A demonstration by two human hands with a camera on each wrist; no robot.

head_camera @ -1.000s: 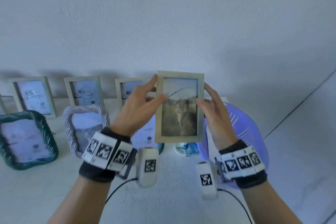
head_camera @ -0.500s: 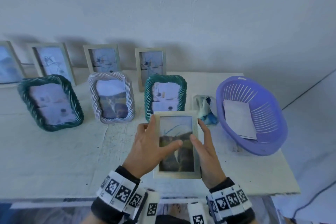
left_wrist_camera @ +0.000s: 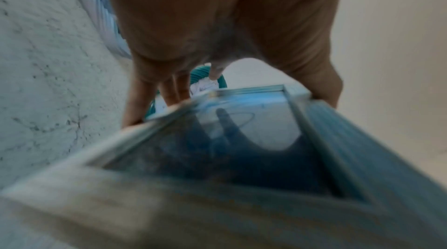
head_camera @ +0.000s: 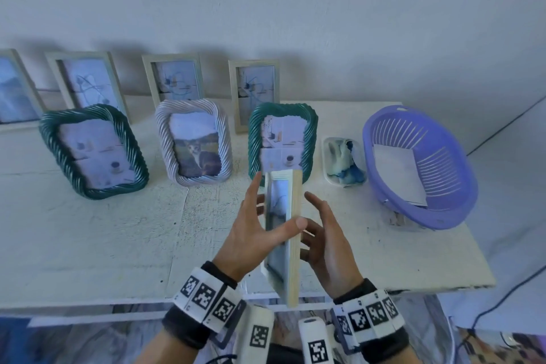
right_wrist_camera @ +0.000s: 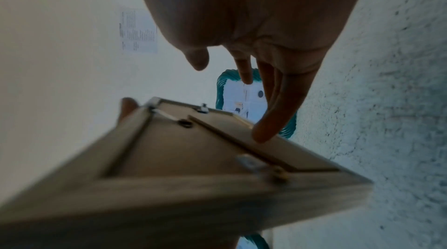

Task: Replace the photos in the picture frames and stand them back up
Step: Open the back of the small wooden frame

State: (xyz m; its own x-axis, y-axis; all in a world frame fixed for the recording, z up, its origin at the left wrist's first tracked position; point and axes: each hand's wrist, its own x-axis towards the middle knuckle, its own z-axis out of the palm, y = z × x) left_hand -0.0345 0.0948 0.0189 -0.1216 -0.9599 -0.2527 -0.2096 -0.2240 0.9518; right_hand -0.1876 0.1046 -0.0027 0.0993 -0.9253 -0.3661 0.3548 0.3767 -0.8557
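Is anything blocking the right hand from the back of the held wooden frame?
Nothing visible. The right hand hovers open behind the wooden frame, one fingertip at its backing stand; the left hand grips the frame.

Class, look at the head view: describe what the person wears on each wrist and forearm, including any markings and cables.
Both hands are bare. The left hand and right hand each have a dark wristband under a white band printed with black-and-white square markers. A white camera pod with its own square marker hangs beneath each wrist. Thin dark cables run from below the left wrist.
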